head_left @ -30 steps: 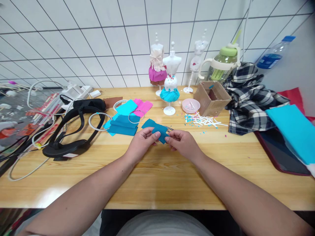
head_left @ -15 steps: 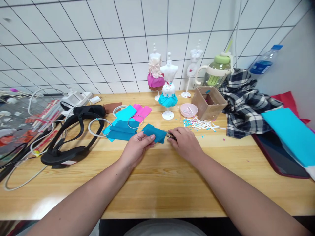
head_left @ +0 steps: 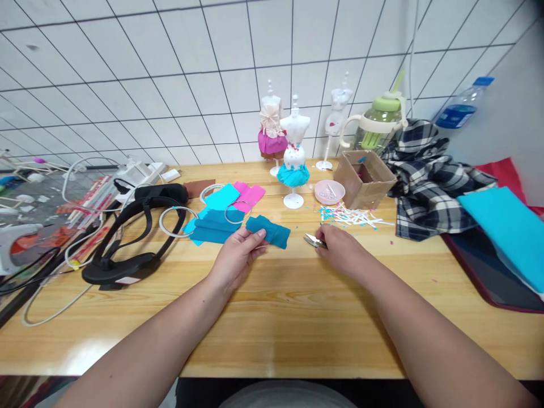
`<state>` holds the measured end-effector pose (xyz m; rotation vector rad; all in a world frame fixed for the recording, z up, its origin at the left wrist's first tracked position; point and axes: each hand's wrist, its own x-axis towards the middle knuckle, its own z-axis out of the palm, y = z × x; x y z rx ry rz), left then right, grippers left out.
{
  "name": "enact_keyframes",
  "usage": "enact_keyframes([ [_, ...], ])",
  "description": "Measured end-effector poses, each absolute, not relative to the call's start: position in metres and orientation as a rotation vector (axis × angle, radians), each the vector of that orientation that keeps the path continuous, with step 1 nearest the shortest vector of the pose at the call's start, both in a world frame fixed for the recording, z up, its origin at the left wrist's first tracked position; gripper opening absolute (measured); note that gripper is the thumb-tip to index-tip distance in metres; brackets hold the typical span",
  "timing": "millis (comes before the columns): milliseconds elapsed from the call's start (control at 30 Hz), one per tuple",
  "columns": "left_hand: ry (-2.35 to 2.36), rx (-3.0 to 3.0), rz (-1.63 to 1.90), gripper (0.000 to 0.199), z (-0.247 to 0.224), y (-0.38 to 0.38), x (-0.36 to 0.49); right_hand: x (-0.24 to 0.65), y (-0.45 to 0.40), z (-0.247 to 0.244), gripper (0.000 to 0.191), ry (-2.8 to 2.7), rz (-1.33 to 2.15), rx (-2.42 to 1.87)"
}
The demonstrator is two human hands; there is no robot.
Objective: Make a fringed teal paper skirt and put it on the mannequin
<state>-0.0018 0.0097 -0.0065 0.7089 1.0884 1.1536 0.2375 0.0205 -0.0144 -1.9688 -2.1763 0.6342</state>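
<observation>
My left hand (head_left: pixel 240 249) pinches a small teal piece of crepe paper (head_left: pixel 272 231) between thumb and fingers, just above the table. It appears to be two overlapping layers. In my right hand (head_left: pixel 340 246) is a small pair of metal scissors (head_left: pixel 314 241), blades pointing left, a short gap from the paper's right edge. The handles are mostly hidden by my fingers. Beside my left hand lie more teal paper (head_left: pixel 215 225), a bright blue sheet (head_left: pixel 222 196) and a pink sheet (head_left: pixel 251 195). A white mannequin (head_left: pixel 294 130) in a blue paper skirt (head_left: pixel 293 175) stands behind.
Paper scraps (head_left: pixel 352 215) lie by a pink dish (head_left: pixel 330 192) and a cardboard box (head_left: pixel 365 178). A black headset (head_left: pixel 136 238) and cables are at left. Two more mannequins, a green-lidded jug (head_left: pixel 378 122), plaid cloth (head_left: pixel 429 181) and a blue paper pack (head_left: pixel 505 238) stand or lie further off.
My right hand with the scissors has moved right, away from the teal paper, and the blades now show. My left hand still holds the paper in nearly the same place.
</observation>
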Motion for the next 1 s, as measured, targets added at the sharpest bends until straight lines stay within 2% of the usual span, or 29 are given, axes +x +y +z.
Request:
enact_keyframes([
  [67,1.080,0.711,1.150,0.030,-0.006,0.010,-0.002,0.236,0.020,-0.014,0.023,-2.163,0.712,-1.987],
  [133,1.089,0.717,1.160,0.029,-0.006,0.010,-0.002,0.231,0.017,-0.013,0.014,-2.173,0.674,-1.947],
  [167,1.095,0.720,1.169,0.028,-0.005,0.010,-0.002,0.226,0.014,-0.012,0.009,-2.177,0.643,-1.881],
  [233,1.099,0.718,1.189,0.029,-0.002,0.009,-0.001,0.212,0.004,-0.009,0.013,-2.093,0.657,-1.687],
  [333,1.094,0.724,1.209,0.031,0.001,0.006,0.002,0.190,-0.011,-0.006,0.024,-1.902,1.190,-1.385],
  [433,1.111,0.752,1.221,0.031,0.001,0.004,0.004,0.176,-0.022,-0.008,0.022,-1.755,1.297,-1.327],
  [633,1.153,0.846,1.220,0.027,-0.005,0.003,0.008,0.167,-0.025,-0.022,0.036,-1.557,1.607,-1.141],
  [1000,1.147,0.953,1.218,0.023,-0.008,0.002,0.014,0.167,-0.026,-0.024,0.037,-1.726,1.600,-1.066],
])
